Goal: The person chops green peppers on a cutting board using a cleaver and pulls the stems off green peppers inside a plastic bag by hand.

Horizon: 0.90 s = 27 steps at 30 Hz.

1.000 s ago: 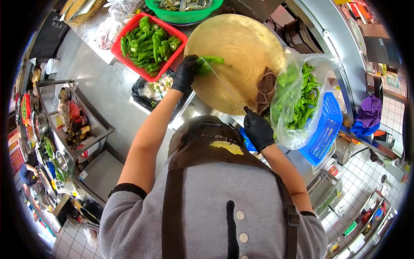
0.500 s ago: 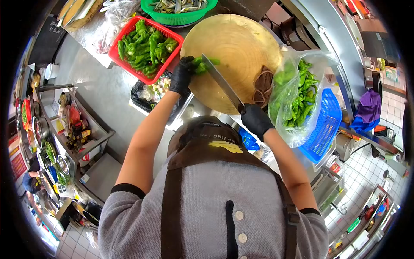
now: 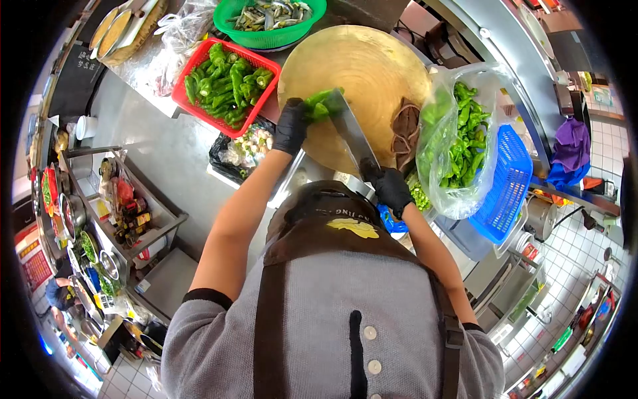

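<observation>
On the left part of a round wooden chopping board point(image 3: 372, 60), my left hand point(image 3: 291, 126), in a black glove, holds a green pepper point(image 3: 320, 105). A cleaver point(image 3: 352, 133) is gripped by its handle in my right hand point(image 3: 391, 189), also black-gloved, near the board's front edge. The blade lies broad side up, its far end against or over the pepper; the exact contact is hard to tell. A brown cloth point(image 3: 405, 130) rests on the board's right side.
A red basket point(image 3: 178, 90) of peppers stands left of the board, a green basket point(image 3: 269, 37) of small fish behind it. Right are a plastic bag point(image 3: 458, 146) of peppers and a blue basket point(image 3: 508, 183). A black-lined container point(image 3: 222, 156) holds scraps.
The blade has turned from edge-on to broad side up and moved over the pepper's right end. My right hand has shifted slightly. The camera view has moved a little.
</observation>
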Tool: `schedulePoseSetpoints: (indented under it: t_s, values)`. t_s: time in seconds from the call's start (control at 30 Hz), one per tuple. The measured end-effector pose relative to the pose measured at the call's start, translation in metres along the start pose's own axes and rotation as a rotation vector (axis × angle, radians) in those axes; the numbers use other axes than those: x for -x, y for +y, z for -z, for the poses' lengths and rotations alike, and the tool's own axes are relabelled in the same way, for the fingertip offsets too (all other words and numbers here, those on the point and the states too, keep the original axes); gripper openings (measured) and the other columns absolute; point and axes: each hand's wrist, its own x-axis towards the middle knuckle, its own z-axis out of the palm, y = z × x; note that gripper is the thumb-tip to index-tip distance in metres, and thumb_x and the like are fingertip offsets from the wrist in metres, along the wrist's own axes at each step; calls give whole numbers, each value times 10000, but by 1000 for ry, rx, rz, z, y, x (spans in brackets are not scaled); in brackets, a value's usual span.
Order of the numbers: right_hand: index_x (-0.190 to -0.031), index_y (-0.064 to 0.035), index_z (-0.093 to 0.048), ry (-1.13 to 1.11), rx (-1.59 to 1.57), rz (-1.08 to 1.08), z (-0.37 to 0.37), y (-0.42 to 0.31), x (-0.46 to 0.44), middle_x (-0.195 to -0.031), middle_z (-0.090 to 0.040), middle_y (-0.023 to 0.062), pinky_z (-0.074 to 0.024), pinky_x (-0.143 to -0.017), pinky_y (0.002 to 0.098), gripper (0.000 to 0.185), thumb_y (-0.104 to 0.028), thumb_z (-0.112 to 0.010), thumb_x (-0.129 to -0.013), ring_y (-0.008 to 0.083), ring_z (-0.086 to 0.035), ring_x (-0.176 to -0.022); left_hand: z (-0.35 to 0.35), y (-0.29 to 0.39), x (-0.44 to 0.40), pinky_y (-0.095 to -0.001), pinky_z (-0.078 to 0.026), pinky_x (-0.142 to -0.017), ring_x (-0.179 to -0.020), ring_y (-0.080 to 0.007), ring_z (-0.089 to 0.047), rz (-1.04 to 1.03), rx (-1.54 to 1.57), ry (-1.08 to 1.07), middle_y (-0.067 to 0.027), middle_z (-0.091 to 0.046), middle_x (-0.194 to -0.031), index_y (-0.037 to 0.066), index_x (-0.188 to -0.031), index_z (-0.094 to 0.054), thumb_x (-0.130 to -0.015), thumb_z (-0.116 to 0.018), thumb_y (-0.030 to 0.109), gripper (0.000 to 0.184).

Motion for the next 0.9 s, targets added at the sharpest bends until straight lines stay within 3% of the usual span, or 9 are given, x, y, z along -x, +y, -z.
schedulePoseSetpoints:
  t_s: [0.17, 0.33, 0.4, 0.43, 0.53, 0.6, 0.63, 0.83, 0.9]
  values:
    - [-815, -23, -662, 135, 358, 443, -30, 64, -22, -745, -605, 252, -459, -609, 421, 388, -384, -519, -829, 400, -606, -727, 6, 42, -1, -410, -445, -720, -815, -358, -518, 43, -134, -62, -190, -506, -868, 21, -928, -573, -688, -620, -7, 246]
    - [-830, 0, -639, 168, 129, 260, -22, 51, 0, -717, -610, 229, -473, -651, 443, 267, -233, -509, -833, 369, -616, -722, 16, 38, 7, -426, -427, -671, -771, -362, -505, -10, -397, 3, -197, -505, -857, 51, -916, -548, -693, -655, 55, 248]
    - [-851, -5, -638, 144, -47, 129, -13, 44, 5, -681, -610, 203, -477, -618, 416, 234, -204, -517, -827, 323, -627, -680, -13, -9, 12, -410, -439, -702, -788, -360, -509, 217, 407, 127, -192, -519, -881, 52, -896, -531, -692, -672, 73, 249]
    - [-864, -10, -639, 102, -181, -7, -5, 36, 10, -666, -610, 187, -478, -602, 400, 220, -190, -520, -824, 298, -630, -662, -17, 8, 10, -403, -442, -721, -796, -356, -511, 295, 476, 170, -190, -523, -892, 56, -894, -529, -692, -677, 80, 252]
    - [-875, -14, -637, 123, -306, -104, 12, 13, 26, -667, -618, 168, -483, -596, 378, 209, -184, -526, -826, 276, -635, -651, -15, 23, 0, -391, -455, -797, -832, -338, -532, 145, 200, 156, -174, -540, -936, 77, -974, -545, -689, -689, 80, 319]
    - [-872, -14, -634, 172, -293, -64, 13, 4, 37, -681, -625, 165, -488, -605, 372, 211, -193, -530, -830, 280, -637, -659, 11, 25, -12, -393, -461, -804, -840, -330, -540, -176, -336, 121, -168, -541, -952, 89, -1041, -549, -691, -682, 64, 376]
    - [-908, -21, -616, 220, -189, 172, 6, 12, 37, -748, -629, 219, -485, -659, 432, 253, -242, -505, -854, 360, -625, -718, 23, 25, -19, -398, -469, -795, -882, -327, -552, -137, -443, 97, -173, -547, -1020, 90, -1132, -538, -691, -675, 50, 463]
    - [-912, -27, -559, 132, 154, 98, -8, -30, 56, -787, -593, 266, -441, -695, 526, 225, -215, -450, -856, 424, -582, -782, 27, -9, -90, -325, -481, -771, -841, -230, -591, 143, 424, -182, -143, -583, -1067, 81, -1159, -542, -675, -704, 67, 511]
    - [-892, -23, -546, 131, 177, 123, -15, -29, 54, -761, -590, 259, -440, -676, 530, 208, -205, -456, -852, 426, -580, -752, 25, 0, -99, -301, -466, -804, -901, -181, -562, 224, 239, -356, -88, -584, -1094, 81, -1184, -542, -695, -684, 5, 515]
